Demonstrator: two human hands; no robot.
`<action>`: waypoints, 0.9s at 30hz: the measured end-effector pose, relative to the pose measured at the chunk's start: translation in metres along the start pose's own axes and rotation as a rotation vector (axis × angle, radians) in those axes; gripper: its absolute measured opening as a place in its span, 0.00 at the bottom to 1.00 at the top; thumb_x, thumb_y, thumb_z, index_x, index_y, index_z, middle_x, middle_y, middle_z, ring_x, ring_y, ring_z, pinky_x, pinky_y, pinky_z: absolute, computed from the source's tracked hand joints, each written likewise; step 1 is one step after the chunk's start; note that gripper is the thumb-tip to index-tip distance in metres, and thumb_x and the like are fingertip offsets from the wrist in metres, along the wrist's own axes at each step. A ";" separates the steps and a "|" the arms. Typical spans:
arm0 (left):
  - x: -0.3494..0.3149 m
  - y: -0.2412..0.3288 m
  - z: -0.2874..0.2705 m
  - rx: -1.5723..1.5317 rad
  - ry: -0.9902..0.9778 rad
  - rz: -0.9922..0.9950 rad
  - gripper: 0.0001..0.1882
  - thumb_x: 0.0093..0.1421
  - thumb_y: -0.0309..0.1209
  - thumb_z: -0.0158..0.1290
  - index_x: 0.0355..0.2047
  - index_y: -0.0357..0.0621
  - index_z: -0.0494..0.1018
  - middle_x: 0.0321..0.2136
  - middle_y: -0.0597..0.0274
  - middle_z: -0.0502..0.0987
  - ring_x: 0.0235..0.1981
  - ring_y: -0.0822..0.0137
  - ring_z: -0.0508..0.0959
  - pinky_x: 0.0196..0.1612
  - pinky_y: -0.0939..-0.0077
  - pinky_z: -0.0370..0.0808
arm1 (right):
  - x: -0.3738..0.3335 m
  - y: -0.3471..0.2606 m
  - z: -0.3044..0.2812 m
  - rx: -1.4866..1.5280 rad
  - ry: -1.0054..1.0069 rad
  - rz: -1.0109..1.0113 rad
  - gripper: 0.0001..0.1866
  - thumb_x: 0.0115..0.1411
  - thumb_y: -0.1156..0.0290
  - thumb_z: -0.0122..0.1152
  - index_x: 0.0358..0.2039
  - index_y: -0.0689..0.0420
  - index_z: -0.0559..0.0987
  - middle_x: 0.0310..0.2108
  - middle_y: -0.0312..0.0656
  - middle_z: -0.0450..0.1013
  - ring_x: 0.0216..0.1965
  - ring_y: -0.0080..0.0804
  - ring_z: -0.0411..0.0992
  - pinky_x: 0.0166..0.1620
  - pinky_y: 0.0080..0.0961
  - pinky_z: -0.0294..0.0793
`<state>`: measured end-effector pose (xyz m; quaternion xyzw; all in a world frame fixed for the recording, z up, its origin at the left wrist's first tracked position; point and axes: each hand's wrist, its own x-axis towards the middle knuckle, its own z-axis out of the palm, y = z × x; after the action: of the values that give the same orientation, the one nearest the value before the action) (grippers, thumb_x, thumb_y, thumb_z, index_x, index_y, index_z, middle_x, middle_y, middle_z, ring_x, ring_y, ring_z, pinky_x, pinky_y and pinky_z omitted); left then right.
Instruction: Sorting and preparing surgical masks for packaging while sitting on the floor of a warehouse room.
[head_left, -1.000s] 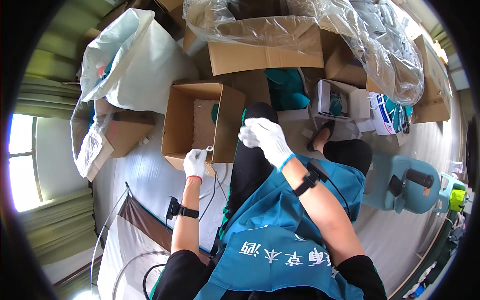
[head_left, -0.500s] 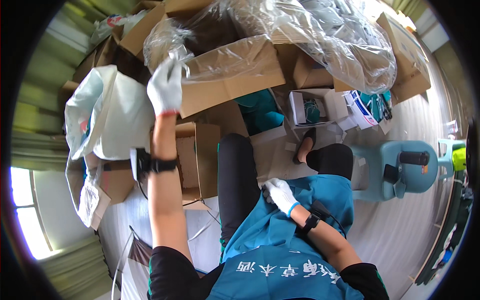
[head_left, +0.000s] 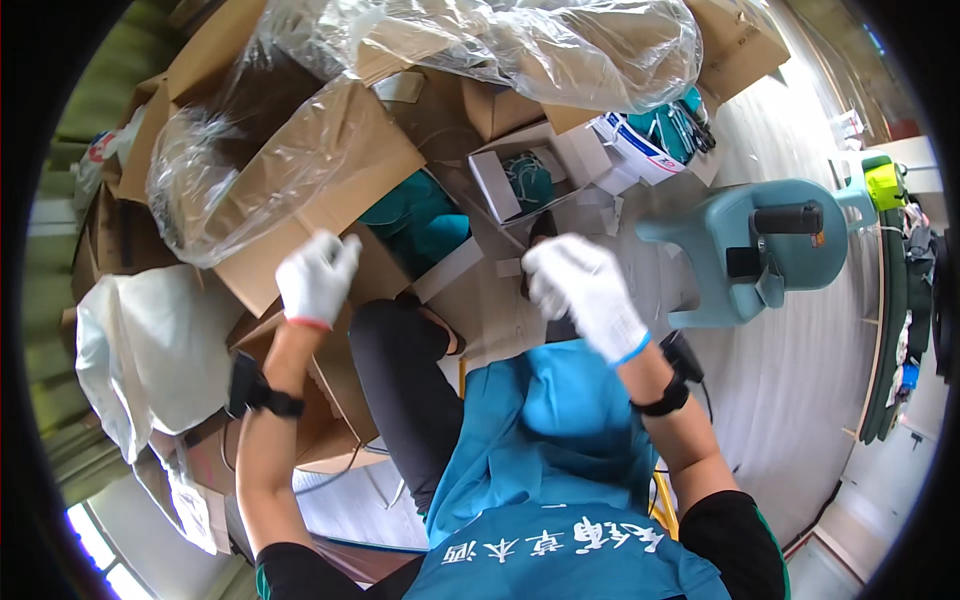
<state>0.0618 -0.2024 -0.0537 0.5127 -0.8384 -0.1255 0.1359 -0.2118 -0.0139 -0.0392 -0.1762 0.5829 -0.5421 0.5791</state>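
Observation:
My left hand (head_left: 317,279), in a white knit glove with a red cuff, is over the near edge of a large cardboard box (head_left: 335,160) lined with clear plastic film. Its fingers are loosely bent and apart, with nothing visible in them. My right hand (head_left: 588,292), in a white glove with a blue cuff, hovers above my lap, its fingers bent but apart and apparently holding nothing. Between and beyond the hands, dark teal pieces (head_left: 415,220) lie in an open box. A small white carton (head_left: 488,175) holds a teal item with pale cords.
A white woven sack (head_left: 150,340) stands at the left, above another open cardboard box (head_left: 340,390). Clear film (head_left: 600,60) drapes over boxes at the back. At the right, a blue-green plastic stool (head_left: 715,235) carries a black cylinder (head_left: 787,219) and a small dark device.
My left hand has drawn back from the plastic film. My right hand has lifted from the apron and reached forward. The whole view has turned, shifting the boxes leftward.

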 end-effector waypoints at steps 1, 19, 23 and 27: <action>-0.015 -0.002 0.009 -0.021 -0.064 0.035 0.16 0.55 0.41 0.59 0.20 0.43 0.71 0.17 0.52 0.73 0.22 0.51 0.75 0.28 0.62 0.71 | 0.020 -0.008 -0.014 -0.020 0.041 -0.039 0.08 0.63 0.68 0.56 0.34 0.59 0.78 0.21 0.37 0.72 0.17 0.19 0.67 0.21 0.15 0.66; -0.032 -0.045 0.053 -0.225 -0.325 -0.292 0.07 0.54 0.21 0.46 0.21 0.37 0.72 0.20 0.53 0.73 0.23 0.57 0.72 0.28 0.68 0.68 | 0.417 0.226 -0.136 -1.261 0.006 0.317 0.15 0.57 0.60 0.58 0.33 0.60 0.81 0.38 0.55 0.76 0.43 0.48 0.76 0.42 0.36 0.76; -0.026 -0.046 0.068 -0.239 -0.303 -0.275 0.06 0.51 0.20 0.47 0.20 0.39 0.74 0.17 0.56 0.72 0.17 0.60 0.68 0.22 0.69 0.64 | 0.430 0.262 -0.155 -1.973 0.140 0.368 0.25 0.60 0.60 0.56 0.53 0.63 0.68 0.54 0.52 0.69 0.54 0.49 0.70 0.52 0.36 0.72; -0.028 -0.049 0.059 -0.179 -0.322 -0.259 0.07 0.50 0.20 0.46 0.20 0.39 0.74 0.18 0.56 0.72 0.18 0.59 0.69 0.24 0.69 0.65 | 0.419 0.269 -0.114 -1.645 0.368 0.425 0.31 0.53 0.52 0.63 0.51 0.60 0.69 0.51 0.51 0.71 0.52 0.47 0.72 0.51 0.37 0.74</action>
<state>0.0938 -0.1949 -0.1286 0.5752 -0.7621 -0.2959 0.0281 -0.3086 -0.2205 -0.4965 -0.3358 0.8946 0.1512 0.2532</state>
